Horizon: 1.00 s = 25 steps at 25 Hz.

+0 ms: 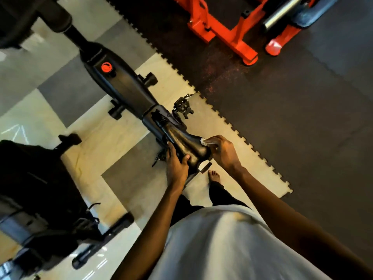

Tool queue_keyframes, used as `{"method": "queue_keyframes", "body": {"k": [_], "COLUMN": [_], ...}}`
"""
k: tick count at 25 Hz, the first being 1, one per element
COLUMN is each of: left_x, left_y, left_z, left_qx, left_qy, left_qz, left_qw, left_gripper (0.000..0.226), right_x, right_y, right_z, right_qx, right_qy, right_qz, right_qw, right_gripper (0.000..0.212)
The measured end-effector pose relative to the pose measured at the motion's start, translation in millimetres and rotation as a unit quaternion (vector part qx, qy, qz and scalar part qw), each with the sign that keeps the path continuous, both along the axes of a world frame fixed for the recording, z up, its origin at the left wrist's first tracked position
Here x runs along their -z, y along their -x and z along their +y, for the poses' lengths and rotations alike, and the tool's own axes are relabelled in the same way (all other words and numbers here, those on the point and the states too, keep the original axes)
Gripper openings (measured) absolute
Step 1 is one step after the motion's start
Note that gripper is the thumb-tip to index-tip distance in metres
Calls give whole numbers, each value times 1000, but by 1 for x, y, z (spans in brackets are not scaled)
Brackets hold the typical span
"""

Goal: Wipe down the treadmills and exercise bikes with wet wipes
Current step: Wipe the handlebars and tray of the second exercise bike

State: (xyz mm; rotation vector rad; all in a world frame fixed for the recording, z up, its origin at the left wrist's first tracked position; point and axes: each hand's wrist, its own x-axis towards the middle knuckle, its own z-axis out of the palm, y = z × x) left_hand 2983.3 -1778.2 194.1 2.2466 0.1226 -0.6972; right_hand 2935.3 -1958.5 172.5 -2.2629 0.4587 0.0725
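- Stood behind a black exercise bike (121,81), with a bare foot (214,175) planted on the pale foam mat (232,126) just beside its rear.
- Gripped the saddle (187,146) with the left hand (176,168), fingers curled round the left edge and thumb laid on top.
- Pinched a small white wet wipe (204,142) between the thumb and fingers of the right hand (224,152), and pressed it against the saddle's right side, near the wide end.
- Saw a red knob (107,67) further up the frame and a pedal (183,107) jutting out to the right, ahead of the saddle.
- Noted an orange rack (222,33) well apart on the dark flooring, and a second machine (40,188), black and blurred, at lower left.
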Motion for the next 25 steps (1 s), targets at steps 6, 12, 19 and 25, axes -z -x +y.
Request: {"method": "queue_keyframes", "body": {"k": [6, 12, 19, 25], "left_x": [-6, -1, 11, 19], "left_y": [1, 2, 2, 7], "left_z": [-11, -8, -5, -16], "left_qx": [-67, -75, -84, -95], "left_qy": [10, 22, 20, -45], "left_qz": [22, 13, 18, -7], "left_qw": [997, 997, 996, 994], "left_gripper": [82, 80, 79, 79], "right_x": [0, -1, -8, -1], "right_y": [-59, -28, -65, -68], "right_z": [4, -14, 12, -5], "right_qx": [-92, -120, -151, -171], "right_qy": [-26, 2, -2, -19], "right_qz": [17, 9, 1, 9], "right_qw": [995, 993, 988, 985], "right_gripper": [35, 27, 31, 21]}}
